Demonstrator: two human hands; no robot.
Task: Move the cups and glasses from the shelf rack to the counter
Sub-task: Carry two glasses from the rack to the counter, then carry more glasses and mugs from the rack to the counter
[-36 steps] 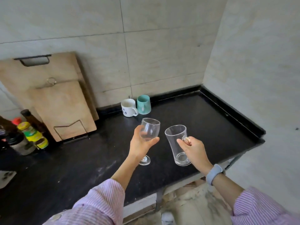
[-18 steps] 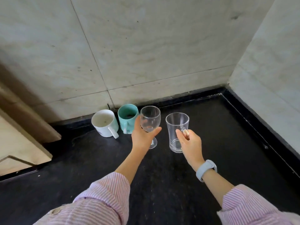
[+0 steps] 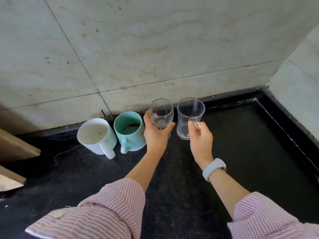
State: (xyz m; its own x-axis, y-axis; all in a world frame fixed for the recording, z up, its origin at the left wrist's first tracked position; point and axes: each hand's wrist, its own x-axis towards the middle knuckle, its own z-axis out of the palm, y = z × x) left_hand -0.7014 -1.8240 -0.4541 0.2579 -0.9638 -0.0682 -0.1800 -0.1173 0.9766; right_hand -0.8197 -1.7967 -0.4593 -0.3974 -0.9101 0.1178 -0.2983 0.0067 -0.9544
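Observation:
My left hand grips the bowl of a clear stemmed wine glass, low over the black counter near the back wall. My right hand holds the handle of a clear glass mug just to the right of it, its base at or just above the counter. A teal mug stands right beside my left hand, and a white mug stands left of the teal one. The wine glass's foot is mostly hidden behind my left hand.
Tiled walls meet at a corner at the back right, with a raised black rim along the counter's right side. Wooden cutting boards lean at the left edge.
Both hands have carried the glasses further toward the back wall, in line with the two mugs. The camera has moved closer and tilted down.

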